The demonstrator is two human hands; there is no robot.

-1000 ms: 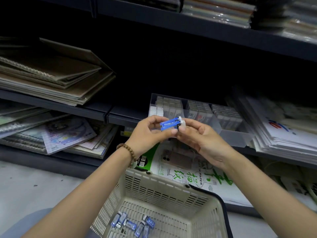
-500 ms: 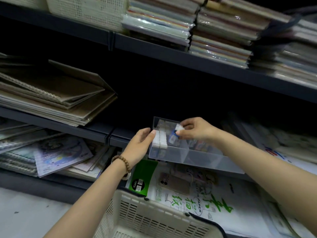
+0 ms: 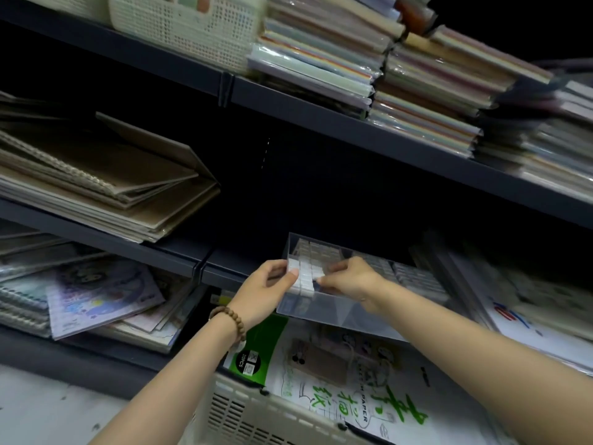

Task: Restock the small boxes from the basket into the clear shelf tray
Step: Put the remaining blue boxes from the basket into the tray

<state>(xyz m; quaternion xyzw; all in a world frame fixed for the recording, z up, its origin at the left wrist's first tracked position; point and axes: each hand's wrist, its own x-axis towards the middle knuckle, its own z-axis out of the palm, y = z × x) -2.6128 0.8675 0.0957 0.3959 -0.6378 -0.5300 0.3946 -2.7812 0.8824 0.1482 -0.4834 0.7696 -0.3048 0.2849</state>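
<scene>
Fingers [image 3: 337, 268] of right hand [image 3: 351, 279] pinch a box [image 3: 317, 277] at the row's [image 3: 301, 279] right end, left hand [image 3: 264, 285] gripping tray [image 3: 324, 313] corner.

Dark shelving [image 3: 353, 125], stacked notebooks [image 3: 96, 187], pale floor [image 3: 38, 409]

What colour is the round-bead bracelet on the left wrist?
Brown wooden bead bracelet, best in the head view.
</scene>
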